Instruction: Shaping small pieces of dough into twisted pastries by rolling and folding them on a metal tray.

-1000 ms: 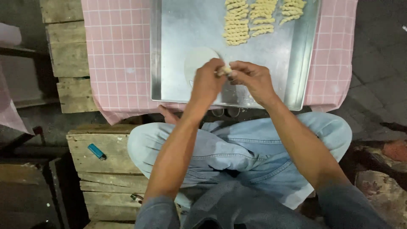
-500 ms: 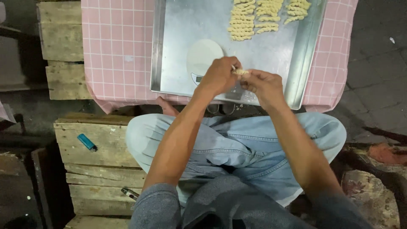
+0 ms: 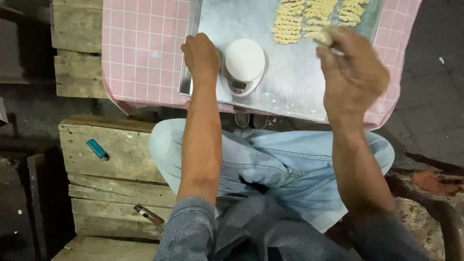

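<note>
Head view: right hand (image 3: pixel 355 72) pinches a dough twist (image 3: pixel 323 37) over the metal tray (image 3: pixel 299 92), left hand (image 3: pixel 200 54) curled empty beside the scale (image 3: pixel 244 63). I'd lay it gently alongside the rows (image 3: pixel 316 17).

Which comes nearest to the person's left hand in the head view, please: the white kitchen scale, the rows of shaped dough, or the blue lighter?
From the left hand:
1. White kitchen scale, just beside the hand on its right, on the metal tray.
2. Rows of shaped dough, farther right at the tray's top.
3. Blue lighter, down on the wooden crate, lower left.
</note>
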